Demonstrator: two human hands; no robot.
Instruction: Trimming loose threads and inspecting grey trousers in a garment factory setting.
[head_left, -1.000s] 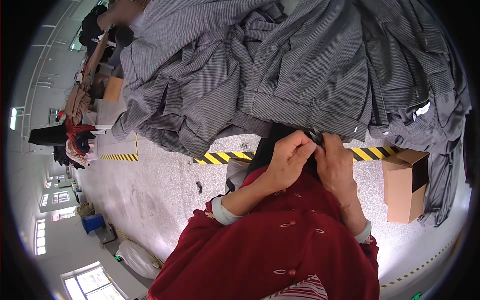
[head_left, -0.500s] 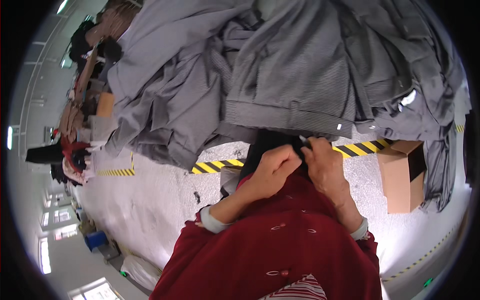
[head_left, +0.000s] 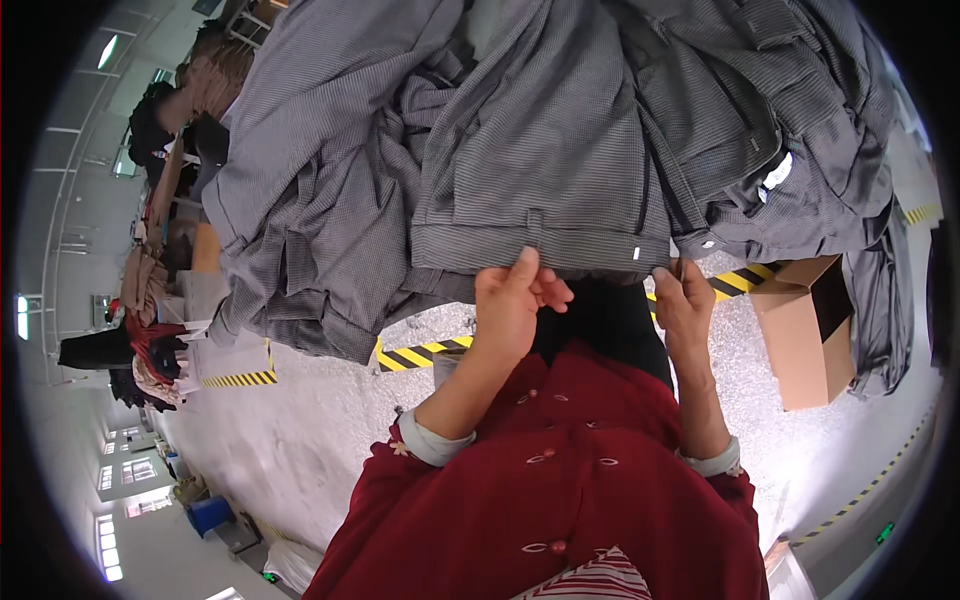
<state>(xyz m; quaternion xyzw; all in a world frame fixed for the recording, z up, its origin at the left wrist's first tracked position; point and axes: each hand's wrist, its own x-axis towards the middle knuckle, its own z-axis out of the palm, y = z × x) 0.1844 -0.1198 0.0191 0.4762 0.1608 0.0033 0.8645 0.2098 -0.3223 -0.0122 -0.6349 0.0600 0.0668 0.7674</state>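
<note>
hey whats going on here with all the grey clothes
A person in a red buttoned top stands at a big heap of grey checked garments. Both hands are at the waistband edge of the top garment: the left hand pinches it near the middle, and the right hand has its fingertips on the edge near a small white tag. An open cardboard box sits on the speckled floor to the right, beside yellow and black floor tape.
</note>
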